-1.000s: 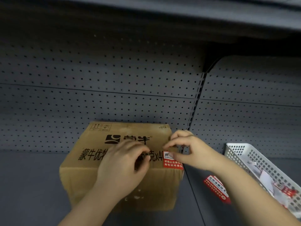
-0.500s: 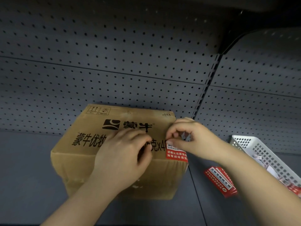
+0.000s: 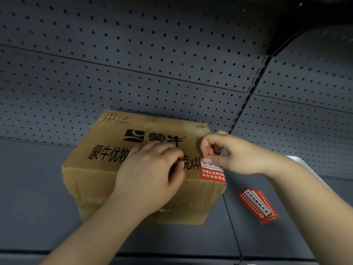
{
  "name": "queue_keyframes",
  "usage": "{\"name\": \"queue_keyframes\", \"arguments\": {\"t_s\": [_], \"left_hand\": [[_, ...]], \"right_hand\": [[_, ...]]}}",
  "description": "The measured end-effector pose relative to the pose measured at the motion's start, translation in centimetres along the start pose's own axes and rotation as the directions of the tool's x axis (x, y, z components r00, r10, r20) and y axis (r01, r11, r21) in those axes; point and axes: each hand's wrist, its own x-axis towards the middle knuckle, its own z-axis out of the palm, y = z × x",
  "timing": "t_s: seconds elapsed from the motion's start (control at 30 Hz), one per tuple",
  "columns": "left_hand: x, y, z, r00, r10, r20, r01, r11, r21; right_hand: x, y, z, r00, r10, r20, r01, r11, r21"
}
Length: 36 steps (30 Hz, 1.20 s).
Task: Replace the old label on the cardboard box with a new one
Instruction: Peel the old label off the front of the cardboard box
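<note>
**A:** From the head view, where does the label sit relative to the person's hands?

**B:** The cardboard box (image 3: pixel 133 169) rests on the dark shelf (image 3: pixel 38 197), pushed back near the pegboard wall (image 3: pixel 133 64). The red and white label (image 3: pixel 213 172) is stuck at the box's right front corner, folded over the top edge so its long axis runs from the top face down onto the front face. The right hand (image 3: pixel 236 153) is the nearer one: it sits right at the label's upper end, thumb and forefinger pinched together on the white top strip.

**A:** So that grip has hold of something?

**B:** It looks closed on the label's top edge, though whether the edge has lifted off the cardboard cannot be told; the fingers cover it.

**A:** And the other hand?

**B:** The left hand (image 3: pixel 150 176) lies on the box top just left of the label, fingers curled in tight against the printed lettering. It seems to steady the box; whether it pinches anything cannot be told.

**A:** What does the coming move turn on?

**B:** Likely on peeling along that long axis, from the top end toward the front face, with the left hand pressing down so the box stays put. A small stack of spare labels (image 3: pixel 257 206) lies on the shelf to the right of the box, closest to the right arm.
</note>
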Motion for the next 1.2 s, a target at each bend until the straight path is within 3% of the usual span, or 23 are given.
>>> {"name": "queue_keyframes", "arguments": {"t_s": [0.2, 0.3, 0.47, 0.6, 0.7, 0.83, 1.07, 1.2], "left_hand": [[0.0, 0.0, 0.0, 1.0, -0.004, 0.003, 0.004, 1.0, -0.018], [0.0, 0.1, 0.0, 1.0, -0.002, -0.004, 0.002, 1.0, -0.024], [-0.1, 0.2, 0.0, 1.0, -0.007, -0.009, 0.007, 1.0, -0.019], [-0.1, 0.1, 0.0, 1.0, -0.008, -0.01, 0.007, 1.0, -0.012], [-0.1, 0.1, -0.1, 1.0, -0.011, -0.009, 0.011, 1.0, -0.014], [0.0, 0.1, -0.2, 1.0, -0.019, -0.01, 0.019, 0.999, -0.033], [-0.1, 0.1, -0.1, 1.0, -0.025, -0.007, 0.025, 0.999, -0.04], [0.0, 0.2, -0.1, 1.0, -0.027, -0.01, 0.027, 0.999, -0.028]], "right_hand": [[-0.1, 0.3, 0.9, 0.98, -0.045, -0.193, 0.078, 0.983, 0.166], [0.0, 0.2, 0.8, 0.981, -0.049, -0.186, 0.08, 0.984, 0.161], [0.6, -0.3, 0.3, 0.997, -0.026, -0.066, 0.022, 0.998, -0.055], [1.0, -0.4, 0.7, 0.997, -0.071, 0.006, 0.07, 0.965, -0.252], [0.9, 0.1, 0.9, 0.994, -0.106, 0.013, 0.105, 0.952, -0.289], [0.1, 0.7, 1.0, 0.987, -0.148, -0.066, 0.136, 0.977, -0.166], [-2.1, 2.9, 1.7, 0.949, -0.107, -0.297, 0.196, 0.937, 0.288], [-1.8, 3.3, 2.9, 0.956, -0.087, -0.281, 0.175, 0.936, 0.305]]}}
